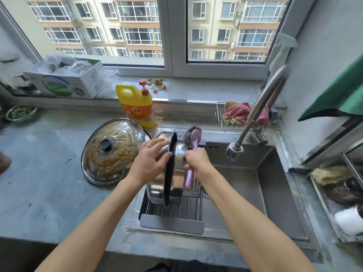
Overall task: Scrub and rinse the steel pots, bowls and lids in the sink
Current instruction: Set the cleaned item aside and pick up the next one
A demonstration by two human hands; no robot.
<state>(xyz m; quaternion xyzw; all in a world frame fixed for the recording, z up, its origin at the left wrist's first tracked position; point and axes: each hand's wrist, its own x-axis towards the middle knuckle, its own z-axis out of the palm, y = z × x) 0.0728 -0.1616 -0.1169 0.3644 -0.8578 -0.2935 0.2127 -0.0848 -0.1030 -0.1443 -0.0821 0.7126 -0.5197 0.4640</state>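
Starting at my left, the dirty glass lid (113, 152) lies flat on the counter (45, 173), streaked with brown sauce; I judge it heavy, breakable and greasy, best lifted by its black knob. Behind it stands the yellow soap bottle (136, 105). My left hand (151, 159) rests with straight fingers against the steel pot (172, 173), which stands tipped on its side on the rack (172, 213) over the sink (275, 193). I expect the pot to be stiff, light and slippery when wet, so its rim is the place to grip. My right hand (197, 160) is wrapped around the purple scrubber (191, 154), steel-wool head up, seemingly touching the pot. The tap (255, 112) hangs just right of the scrubber, crowding any rinse.
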